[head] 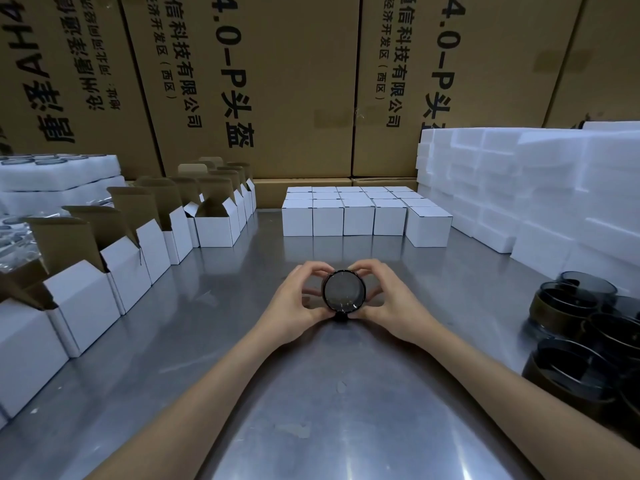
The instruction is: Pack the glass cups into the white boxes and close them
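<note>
Steel table (311, 393), frame centre: gripping cup (344, 291) from both sides, left hand (298, 299) and right hand (384, 303), fingers curled round it, mouth facing camera; open boxes (114, 265) lying left.

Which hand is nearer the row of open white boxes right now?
Left. The left hand grips the glass cup on the side facing the open white boxes; the right hand grips the cup's far side, toward the dark cups.

open boxes (114, 261) left, closed boxes (360, 216) behind, cups (588, 327) right, on table (311, 410)
</note>
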